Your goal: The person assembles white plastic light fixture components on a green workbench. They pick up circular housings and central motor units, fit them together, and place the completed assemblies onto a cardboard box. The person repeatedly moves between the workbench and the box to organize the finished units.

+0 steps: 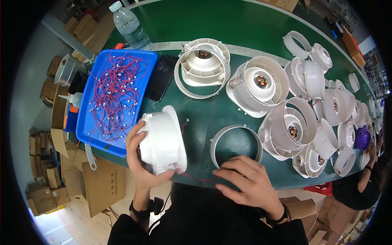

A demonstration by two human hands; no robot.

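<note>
My left hand (141,157) is closed around a white plastic fan housing (163,143), tilted on its side above the near edge of the table. From the housing's lower edge a thin red-and-black wire (198,179) runs right, its far end close to the fingertips of my right hand (247,181). That hand has its fingers stretched out, thumb and index apart; whether the wire touches them is hard to see. Just beyond it a white plastic ring (214,149) lies flat on the green table (196,116).
A blue tray (85,118) of red-and-black wires with white connectors sits left, beside a black phone (161,77). A water bottle (130,26) stands behind. Several white housings with copper motors (261,81) crowd the right side. A co-worker's arm (364,179) shows far right.
</note>
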